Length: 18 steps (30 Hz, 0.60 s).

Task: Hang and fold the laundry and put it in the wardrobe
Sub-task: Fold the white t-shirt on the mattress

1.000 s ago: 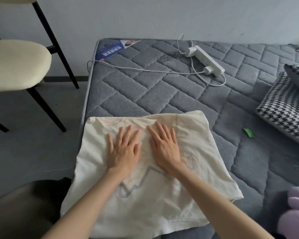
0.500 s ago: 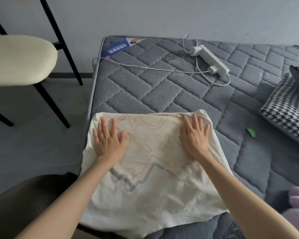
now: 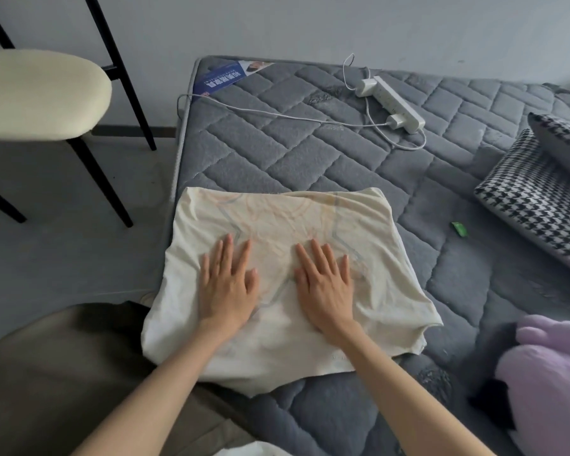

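A cream garment (image 3: 287,225) with a faint orange and blue print lies folded into a rough square on the near left corner of the grey quilted mattress (image 3: 310,153). Both my hands rest flat on it, palms down, fingers spread. My left hand (image 3: 227,284) presses the middle left of the cloth. My right hand (image 3: 326,284) presses the middle right, a hand's width from the left one. Neither hand grips the fabric. The garment's near edge hangs slightly over the mattress edge.
A white power strip (image 3: 395,103) with cables lies at the far side of the mattress. A houndstooth cushion (image 3: 537,199) sits at the right, a small green scrap (image 3: 458,229) beside it, a purple plush (image 3: 547,373) near right. A cream-seated chair (image 3: 40,93) stands left on the floor.
My hands slid from the far corners of the garment back to its middle, close together again. The view shifted a little to the left.
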Tool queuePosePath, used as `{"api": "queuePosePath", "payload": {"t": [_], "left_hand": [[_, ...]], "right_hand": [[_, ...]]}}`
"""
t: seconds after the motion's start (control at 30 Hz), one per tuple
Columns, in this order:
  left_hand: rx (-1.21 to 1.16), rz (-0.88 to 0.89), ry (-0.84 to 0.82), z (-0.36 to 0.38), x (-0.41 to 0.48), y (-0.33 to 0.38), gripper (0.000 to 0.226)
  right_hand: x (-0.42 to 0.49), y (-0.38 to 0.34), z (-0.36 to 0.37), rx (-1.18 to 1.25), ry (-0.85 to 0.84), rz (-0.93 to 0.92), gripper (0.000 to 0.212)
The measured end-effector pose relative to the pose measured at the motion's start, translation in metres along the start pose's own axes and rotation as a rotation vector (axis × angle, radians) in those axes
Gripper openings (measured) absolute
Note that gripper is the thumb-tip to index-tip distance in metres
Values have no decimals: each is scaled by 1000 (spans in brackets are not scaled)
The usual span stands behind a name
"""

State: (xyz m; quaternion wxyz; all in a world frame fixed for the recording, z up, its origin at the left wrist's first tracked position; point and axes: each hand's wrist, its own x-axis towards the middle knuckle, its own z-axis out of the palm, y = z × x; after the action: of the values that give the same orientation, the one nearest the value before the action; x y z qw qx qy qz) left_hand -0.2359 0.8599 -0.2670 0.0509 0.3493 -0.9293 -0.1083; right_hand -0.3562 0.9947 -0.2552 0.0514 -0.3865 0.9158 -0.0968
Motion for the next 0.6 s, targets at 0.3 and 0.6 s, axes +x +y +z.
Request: {"api": "queuePosePath", "payload": {"t": [0.3,0.6], "left_hand": [[26,-100,52,-14,-8,-43,60],[0,-27,38,-42,17,-32,49]], "right_hand": [[-16,83,-25,-25,-20,265,51],[-17,29,-50,145,118,-51,27]]}}
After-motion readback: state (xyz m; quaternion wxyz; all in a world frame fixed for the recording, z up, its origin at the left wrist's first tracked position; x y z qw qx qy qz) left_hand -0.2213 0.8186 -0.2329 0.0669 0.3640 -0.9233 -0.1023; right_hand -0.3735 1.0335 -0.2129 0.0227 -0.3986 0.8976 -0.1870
